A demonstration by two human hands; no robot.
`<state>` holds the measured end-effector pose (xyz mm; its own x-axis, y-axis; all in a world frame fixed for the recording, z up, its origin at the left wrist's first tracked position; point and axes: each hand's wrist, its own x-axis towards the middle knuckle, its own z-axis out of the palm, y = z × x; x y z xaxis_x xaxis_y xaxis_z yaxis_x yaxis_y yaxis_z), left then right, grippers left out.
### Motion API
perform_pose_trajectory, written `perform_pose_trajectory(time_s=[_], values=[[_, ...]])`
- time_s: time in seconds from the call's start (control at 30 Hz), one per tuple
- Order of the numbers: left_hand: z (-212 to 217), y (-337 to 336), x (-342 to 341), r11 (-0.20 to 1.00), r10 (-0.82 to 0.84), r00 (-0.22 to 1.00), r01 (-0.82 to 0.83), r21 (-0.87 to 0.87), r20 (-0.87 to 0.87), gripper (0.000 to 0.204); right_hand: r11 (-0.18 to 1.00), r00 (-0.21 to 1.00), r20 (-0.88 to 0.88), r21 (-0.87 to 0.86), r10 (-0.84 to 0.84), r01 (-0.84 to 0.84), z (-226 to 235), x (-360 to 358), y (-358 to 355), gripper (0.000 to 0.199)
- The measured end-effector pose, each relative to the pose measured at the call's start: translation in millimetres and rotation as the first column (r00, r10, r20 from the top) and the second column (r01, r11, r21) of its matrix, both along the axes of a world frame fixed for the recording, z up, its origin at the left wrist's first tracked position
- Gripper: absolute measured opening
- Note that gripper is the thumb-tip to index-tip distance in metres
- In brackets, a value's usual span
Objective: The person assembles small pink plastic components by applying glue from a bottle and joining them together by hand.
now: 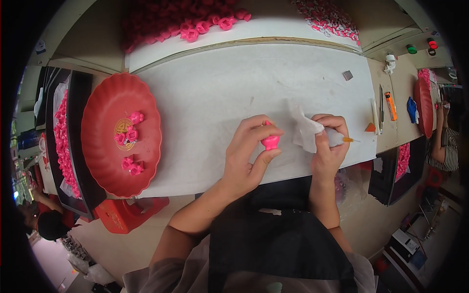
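Between the thumb and fingertips of my left hand (246, 154) is a small glossy pink plastic figure part (270, 142), held above the white-covered table. My right hand (330, 151) is closed round a small translucent squeeze bottle (334, 137) with an orange needle tip pointing right. The same hand pinches a crumpled white tissue (306, 133), which hangs toward the left hand without touching the pink part. At the left stands a red scalloped tray (100, 146), with several pink pieces (131, 134) lying in it.
Pink parts (190, 31) pile up on the back shelf, with small pink-and-white pieces (327, 22) to their right. A dark bin (85, 146) flanks the tray. An orange tube (390, 106) and a grey block (347, 75) lie at right. Other people sit at both sides.
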<state>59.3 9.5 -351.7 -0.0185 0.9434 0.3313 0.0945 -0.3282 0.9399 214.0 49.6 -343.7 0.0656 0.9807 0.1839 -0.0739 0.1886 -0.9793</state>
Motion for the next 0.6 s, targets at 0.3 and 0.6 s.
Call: perform_pose_trajectory(time_s=[0.3, 0.6], values=[[1, 6, 4, 0.998, 0.06, 0.997, -0.059, 0.021, -0.051, 0.025, 0.939, 0.907, 0.358, 0.176, 0.219, -0.296, 17, -7, -5, 0.023], [10, -2, -5, 0.986, 0.156, 0.959, -0.136, 0.098, -0.238, 0.025, 0.908, 0.826, 0.539, 0.246, 0.163, -0.339, 35, -21, -14, 0.022]])
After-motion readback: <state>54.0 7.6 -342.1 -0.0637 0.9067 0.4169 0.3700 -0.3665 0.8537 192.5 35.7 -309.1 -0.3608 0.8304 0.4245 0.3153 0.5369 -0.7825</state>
